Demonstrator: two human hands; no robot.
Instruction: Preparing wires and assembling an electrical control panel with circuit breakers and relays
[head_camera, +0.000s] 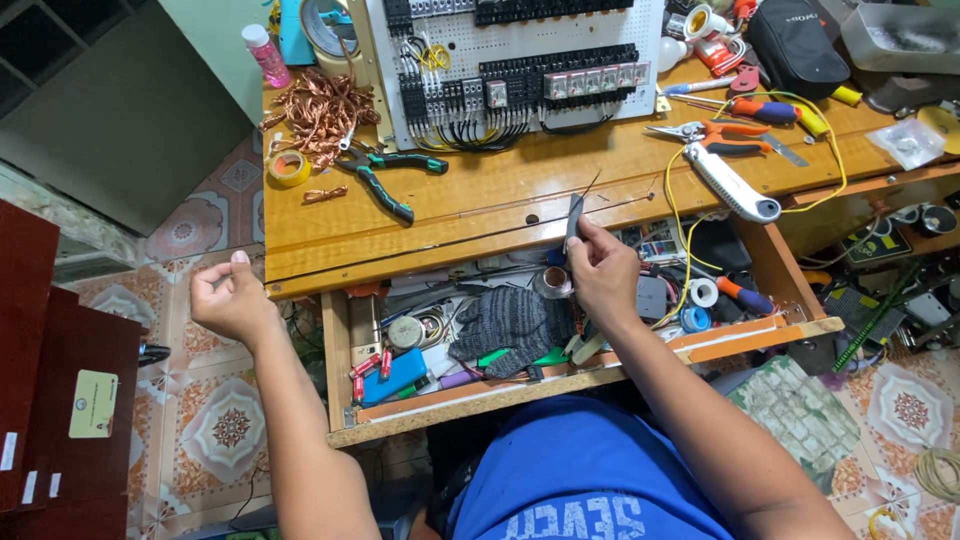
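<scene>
Open drawer (440, 405) below: grey glove (515, 320), tape rolls, small tools jumbled inside. Right hand (603, 272) pinches a thin dark tool (574, 215) above it, at the desk (500, 190) edge. Left hand (232, 298) loosely curled, empty. Beyond, wired panel (520, 65).

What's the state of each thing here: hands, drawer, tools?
Left hand: loosely curled, empty, held off the desk edge.
Right hand: pinching a thin dark tool, tip up.
Drawer: pulled open, full of clutter.
Glove: lying crumpled in the drawer.
Green pliers: lying on the desk, jaws apart.
Orange pliers: lying on the desk.
Yellow tape: lying flat.
</scene>
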